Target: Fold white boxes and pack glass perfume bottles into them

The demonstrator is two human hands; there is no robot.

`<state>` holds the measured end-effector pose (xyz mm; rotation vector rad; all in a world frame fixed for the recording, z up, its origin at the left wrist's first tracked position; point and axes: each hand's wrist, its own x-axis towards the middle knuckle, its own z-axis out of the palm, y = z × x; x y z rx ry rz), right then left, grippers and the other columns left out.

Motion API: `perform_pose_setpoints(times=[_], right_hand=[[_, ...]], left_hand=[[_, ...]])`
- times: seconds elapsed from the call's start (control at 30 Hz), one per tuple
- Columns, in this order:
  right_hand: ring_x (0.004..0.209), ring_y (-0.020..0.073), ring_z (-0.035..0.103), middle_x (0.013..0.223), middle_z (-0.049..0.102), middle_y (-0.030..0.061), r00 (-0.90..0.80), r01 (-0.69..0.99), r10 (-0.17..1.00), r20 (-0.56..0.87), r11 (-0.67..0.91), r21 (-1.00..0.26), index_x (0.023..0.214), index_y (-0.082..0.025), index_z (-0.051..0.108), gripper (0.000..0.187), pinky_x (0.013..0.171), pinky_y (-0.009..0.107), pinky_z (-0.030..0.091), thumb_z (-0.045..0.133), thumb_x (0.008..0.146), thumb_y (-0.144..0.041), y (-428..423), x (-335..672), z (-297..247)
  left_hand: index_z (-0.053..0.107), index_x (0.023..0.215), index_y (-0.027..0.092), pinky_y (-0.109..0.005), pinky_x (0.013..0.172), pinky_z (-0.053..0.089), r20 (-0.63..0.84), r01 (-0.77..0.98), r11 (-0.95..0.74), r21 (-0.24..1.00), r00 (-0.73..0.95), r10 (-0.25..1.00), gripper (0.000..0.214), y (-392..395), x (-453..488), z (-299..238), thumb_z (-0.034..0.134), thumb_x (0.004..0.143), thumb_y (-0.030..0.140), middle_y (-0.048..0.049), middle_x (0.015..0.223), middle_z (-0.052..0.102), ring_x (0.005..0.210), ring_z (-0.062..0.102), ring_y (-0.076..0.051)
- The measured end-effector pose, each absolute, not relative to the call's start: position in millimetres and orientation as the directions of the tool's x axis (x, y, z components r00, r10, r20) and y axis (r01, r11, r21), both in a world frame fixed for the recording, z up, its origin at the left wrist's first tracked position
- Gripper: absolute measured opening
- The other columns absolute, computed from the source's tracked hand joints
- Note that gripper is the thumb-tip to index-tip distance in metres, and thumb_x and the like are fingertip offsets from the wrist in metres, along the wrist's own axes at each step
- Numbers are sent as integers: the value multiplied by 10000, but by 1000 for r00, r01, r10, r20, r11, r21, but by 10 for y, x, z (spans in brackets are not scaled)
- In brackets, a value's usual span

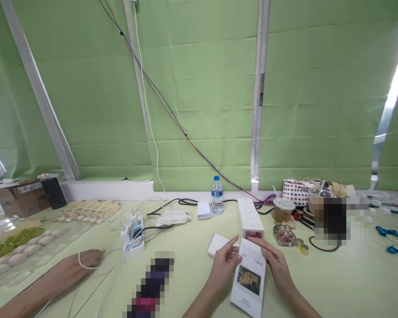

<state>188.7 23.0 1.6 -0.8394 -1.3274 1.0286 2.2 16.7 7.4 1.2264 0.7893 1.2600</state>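
Both my hands grip a flat white carton (250, 278) with a printed picture on its face, held upright just above the table. My left hand (223, 263) pinches its left top edge, with the forefinger pointing up. My right hand (274, 263) is closed on its right top edge. Just behind it stands a row of white cartons (249, 216), the nearest with a reddish picture. A flat white piece (217, 242) lies beside my left hand.
A co-worker's forearm (69, 271) with a band on the wrist rests at the lower left, near white cables. Clear trays of green and pink pieces (16, 247) lie far left. A water bottle (217, 195), chargers (132, 229), cups (283, 209) and blue scissors (388, 232) stand further back.
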Motion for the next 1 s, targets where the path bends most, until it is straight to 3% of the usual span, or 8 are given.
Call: perform_pose_setpoints(times=[0.37, 0.73, 1.0], right_hand=[[996, 310, 642, 1085, 722, 93, -62, -76, 935, 350, 345, -936, 960, -234, 757, 319, 831, 374, 521, 612, 819, -480, 230, 1869, 15], [1072, 316, 612, 1127, 701, 114, -105, -41, 909, 404, 402, -915, 989, -220, 756, 342, 890, 416, 499, 584, 845, -479, 249, 1869, 15], [1057, 327, 616, 1074, 718, 120, -99, -13, 890, 444, 445, -895, 906, -228, 775, 320, 904, 454, 488, 609, 826, -490, 220, 1870, 66]], left_hand=[[599, 1254, 205, -357, 775, 496, 166, -269, -105, 957, 213, 963, 611, 109, 46, 146, 774, 694, 375, -82, 961, 692, 855, 630, -229], [660, 1183, 145, -343, 755, 481, 134, -212, -93, 973, 188, 973, 587, 114, 45, 171, 788, 651, 357, -96, 880, 730, 795, 614, -222], [615, 1245, 229, -351, 783, 489, 180, -245, -125, 961, 217, 959, 559, 117, 21, 106, 746, 718, 362, -75, 955, 684, 851, 626, -225]])
